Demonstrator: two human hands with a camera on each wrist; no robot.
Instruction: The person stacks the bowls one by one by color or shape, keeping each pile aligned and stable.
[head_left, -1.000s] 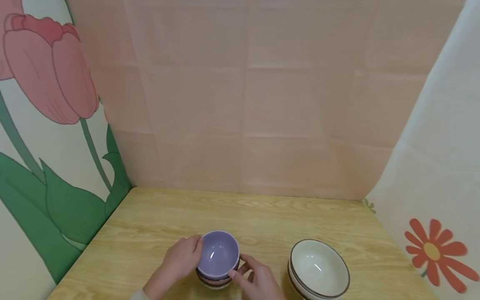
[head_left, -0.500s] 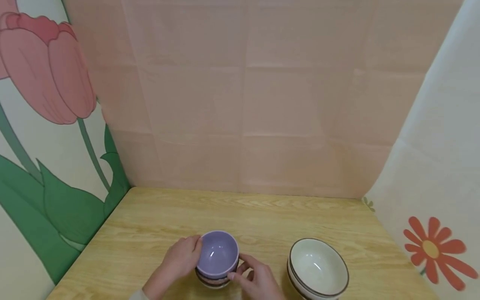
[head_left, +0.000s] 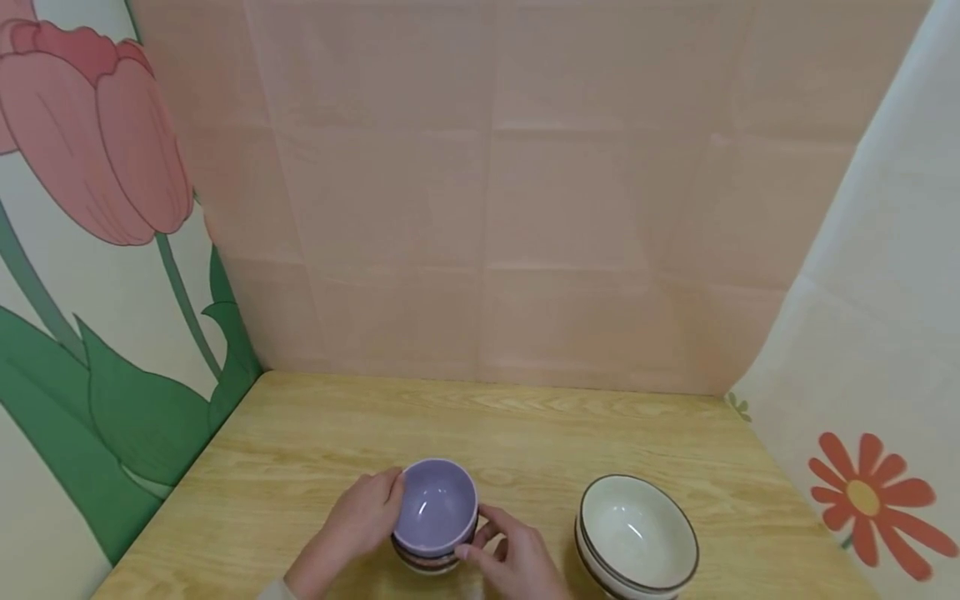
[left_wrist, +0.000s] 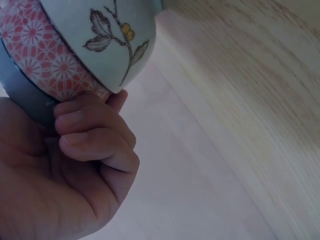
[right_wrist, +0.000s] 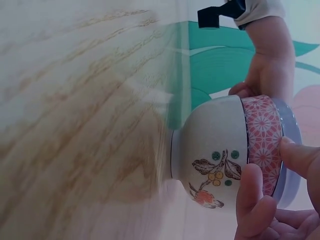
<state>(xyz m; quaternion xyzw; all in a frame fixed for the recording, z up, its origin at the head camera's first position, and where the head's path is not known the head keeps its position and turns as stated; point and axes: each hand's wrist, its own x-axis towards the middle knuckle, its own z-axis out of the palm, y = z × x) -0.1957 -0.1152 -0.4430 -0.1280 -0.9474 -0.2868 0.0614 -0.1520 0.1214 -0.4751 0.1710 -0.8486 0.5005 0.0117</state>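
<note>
A purple bowl [head_left: 437,507] tops a nested stack, upright on the table. Below its rim, the right wrist view shows a pink flower-patterned band [right_wrist: 262,122] and a white bowl [right_wrist: 214,125] with a painted branch. My left hand [head_left: 366,510] grips the stack's left side, thumb near the purple rim; in the left wrist view its curled fingers touch the pink band [left_wrist: 52,57]. My right hand [head_left: 519,554] holds the right side between thumb and fingers. The palm side of the left hand is hidden in the head view.
Right of my hands stands a second stack of cream bowls [head_left: 637,533] with dark rims. The wood-grain table [head_left: 480,425] meets a pink backdrop [head_left: 480,250] behind, with a tulip-print sheet [head_left: 112,150] at left and a flower-print sheet [head_left: 885,333] at right.
The head view has shifted very slightly. Both hands and both stacks of bowls keep the same places on the table.
</note>
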